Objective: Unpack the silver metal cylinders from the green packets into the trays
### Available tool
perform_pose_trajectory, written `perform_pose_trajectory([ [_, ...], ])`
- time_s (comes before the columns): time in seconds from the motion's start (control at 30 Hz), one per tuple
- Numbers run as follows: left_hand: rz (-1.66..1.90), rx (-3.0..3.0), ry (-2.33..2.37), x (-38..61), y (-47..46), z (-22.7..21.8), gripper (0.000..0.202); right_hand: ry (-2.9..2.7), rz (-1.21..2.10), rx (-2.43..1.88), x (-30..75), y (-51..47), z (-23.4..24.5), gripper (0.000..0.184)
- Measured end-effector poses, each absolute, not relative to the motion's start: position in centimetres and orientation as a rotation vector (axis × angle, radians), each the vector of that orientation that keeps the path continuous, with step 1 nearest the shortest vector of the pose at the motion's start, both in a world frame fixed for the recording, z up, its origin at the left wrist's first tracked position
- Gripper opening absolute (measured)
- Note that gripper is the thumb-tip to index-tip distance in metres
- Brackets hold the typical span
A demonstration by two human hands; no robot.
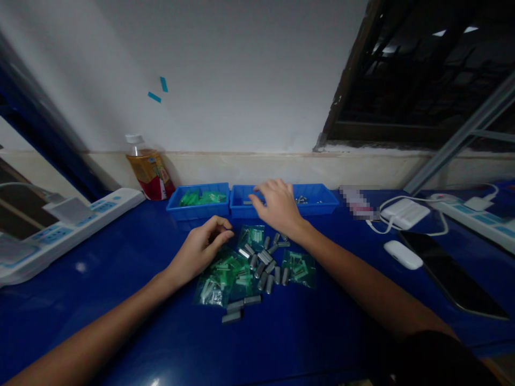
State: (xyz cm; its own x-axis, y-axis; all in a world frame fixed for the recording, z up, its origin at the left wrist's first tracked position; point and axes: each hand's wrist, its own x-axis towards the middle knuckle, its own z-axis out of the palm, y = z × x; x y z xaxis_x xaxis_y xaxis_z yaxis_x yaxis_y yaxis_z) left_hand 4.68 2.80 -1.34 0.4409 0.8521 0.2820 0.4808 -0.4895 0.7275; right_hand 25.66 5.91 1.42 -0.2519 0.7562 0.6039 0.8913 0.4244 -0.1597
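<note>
My left hand (201,247) rests on the blue table beside a heap of small green plastic bags (225,276), its fingers pinched together on something I cannot make out. My right hand (277,205) reaches over the front rim of the right blue bin (322,206) with its fingers spread, nothing visible in it. Several small grey metal cylinders (263,262) lie loose among the bags. The left blue bin (197,209) holds more green bags.
A bottle with a red and yellow label (149,171) stands at the wall by the left bin. Power strips lie at far left (60,228) and far right (483,222). A white charger (404,213), a white case (402,254) and a dark phone (454,281) lie to the right.
</note>
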Motion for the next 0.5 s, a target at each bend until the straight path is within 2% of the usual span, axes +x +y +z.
perform_pose_trajectory([
  [0.13, 0.925, 1.975, 0.982, 5.3, 2.0, -1.4, 0.02, -2.264, -0.087, -1.068, 24.5, -0.5, 0.1, 0.018],
  [0.3, 0.828, 1.967, 0.873, 5.9, 0.4, -1.3, 0.022, -2.311, -0.081, -1.031, 24.6, -3.5, -1.2, 0.011],
  [0.5, 0.798, 2.224, 0.877, 5.4, 0.2, -0.7, 0.012, -2.187, -0.03, -1.091, 24.3, -2.7, -1.1, 0.015],
])
